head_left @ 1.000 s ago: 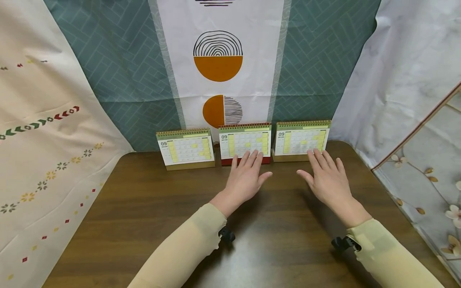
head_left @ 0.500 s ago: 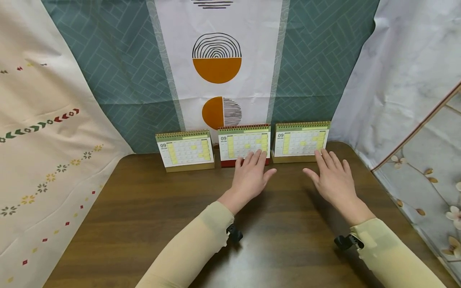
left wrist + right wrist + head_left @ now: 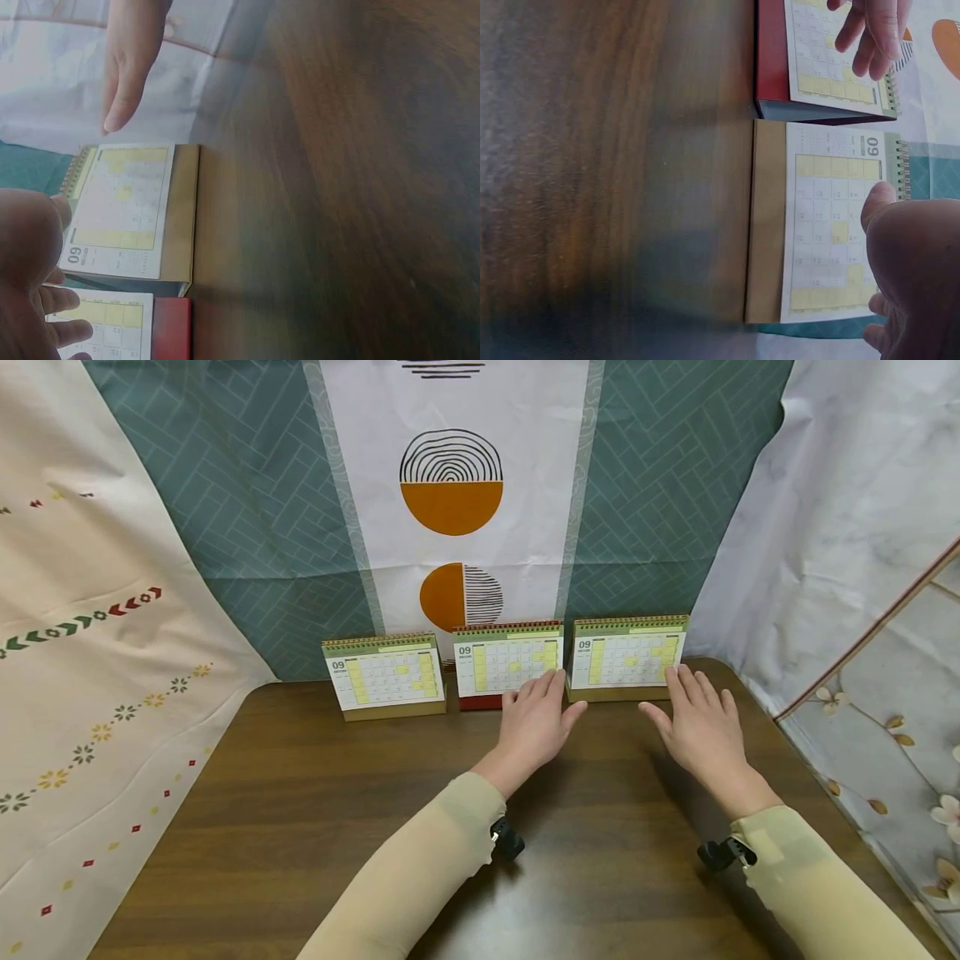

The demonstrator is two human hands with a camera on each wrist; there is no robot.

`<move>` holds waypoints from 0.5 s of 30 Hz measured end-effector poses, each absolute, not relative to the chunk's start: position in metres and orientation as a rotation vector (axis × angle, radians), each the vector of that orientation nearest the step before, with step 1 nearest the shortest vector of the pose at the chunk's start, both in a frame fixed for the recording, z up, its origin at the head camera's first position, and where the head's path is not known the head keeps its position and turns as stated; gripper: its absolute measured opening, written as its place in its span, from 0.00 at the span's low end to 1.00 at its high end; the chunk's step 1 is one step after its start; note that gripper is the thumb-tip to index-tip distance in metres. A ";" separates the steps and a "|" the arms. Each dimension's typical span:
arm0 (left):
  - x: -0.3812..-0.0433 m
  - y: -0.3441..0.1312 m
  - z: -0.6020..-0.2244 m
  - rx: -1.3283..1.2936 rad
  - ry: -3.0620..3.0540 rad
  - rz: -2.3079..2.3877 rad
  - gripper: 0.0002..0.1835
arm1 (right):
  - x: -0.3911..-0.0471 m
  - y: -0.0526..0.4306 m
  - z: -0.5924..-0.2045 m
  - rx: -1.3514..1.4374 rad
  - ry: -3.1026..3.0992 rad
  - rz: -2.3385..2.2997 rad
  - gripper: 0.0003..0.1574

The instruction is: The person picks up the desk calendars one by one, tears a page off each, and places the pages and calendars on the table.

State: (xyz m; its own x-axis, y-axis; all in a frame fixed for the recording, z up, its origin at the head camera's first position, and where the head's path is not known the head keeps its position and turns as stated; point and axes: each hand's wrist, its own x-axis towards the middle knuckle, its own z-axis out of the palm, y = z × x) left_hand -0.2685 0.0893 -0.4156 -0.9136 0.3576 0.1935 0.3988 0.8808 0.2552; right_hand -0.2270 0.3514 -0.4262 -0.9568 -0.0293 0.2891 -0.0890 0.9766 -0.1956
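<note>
Three desk calendars stand in a row at the back of the table, all turned to a page marked 09. The left calendar (image 3: 386, 677) and the right calendar (image 3: 627, 662) have tan bases, while the middle calendar (image 3: 498, 662) has a red one. My left hand (image 3: 534, 718), fingers extended and thumb out, overlaps the middle calendar's lower right corner. In front of the right calendar's lower right corner is my right hand (image 3: 705, 727), fingers also extended. Neither hand holds anything. In the right wrist view, the right calendar (image 3: 832, 217) is partly covered by my right hand (image 3: 922, 262).
A dark brown wooden table (image 3: 315, 827) fills the foreground. Behind the calendars hangs a teal and white patterned cloth (image 3: 645, 485). A cream cloth (image 3: 90, 693) borders the left side, and a pale floral cloth (image 3: 862, 635) borders the right.
My left hand has slid rightward across the middle calendar's front to its right edge. My right hand has shifted slightly right, past the right calendar's lower corner. The calendars stay in place.
</note>
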 end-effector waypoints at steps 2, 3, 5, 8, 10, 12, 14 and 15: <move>-0.270 0.093 -0.415 -0.571 -2.914 -0.449 0.41 | -0.229 0.352 -0.425 0.084 -2.835 0.304 0.52; -0.271 0.095 -0.415 -0.568 -2.916 -0.457 0.41 | -0.230 0.352 -0.424 0.081 -2.837 0.309 0.52; -0.273 0.098 -0.415 -0.563 -2.917 -0.473 0.41 | -0.232 0.353 -0.423 0.073 -2.837 0.318 0.52; -0.275 0.102 -0.415 -0.561 -2.918 -0.509 0.41 | -0.235 0.354 -0.421 0.062 -2.837 0.333 0.52; -0.278 0.103 -0.416 -0.557 -2.920 -0.540 0.41 | -0.238 0.356 -0.420 0.059 -2.837 0.339 0.52; -0.280 0.104 -0.417 -0.557 -2.926 -0.586 0.41 | -0.240 0.357 -0.420 0.056 -2.838 0.351 0.52; -0.282 0.105 -0.417 -0.558 -2.931 -0.639 0.41 | -0.243 0.359 -0.420 0.052 -2.843 0.366 0.53; -0.283 0.105 -0.418 -0.559 -2.933 -0.665 0.41 | -0.244 0.360 -0.421 0.050 -2.846 0.374 0.53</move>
State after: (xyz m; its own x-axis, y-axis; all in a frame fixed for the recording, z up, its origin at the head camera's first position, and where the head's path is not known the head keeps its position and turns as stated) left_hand -0.2834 0.1052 -0.4179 -0.9299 0.3319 0.1587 0.3679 0.8389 0.4012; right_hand -0.2439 0.3595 -0.4207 -0.9631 0.0008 0.2693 -0.0689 0.9660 -0.2491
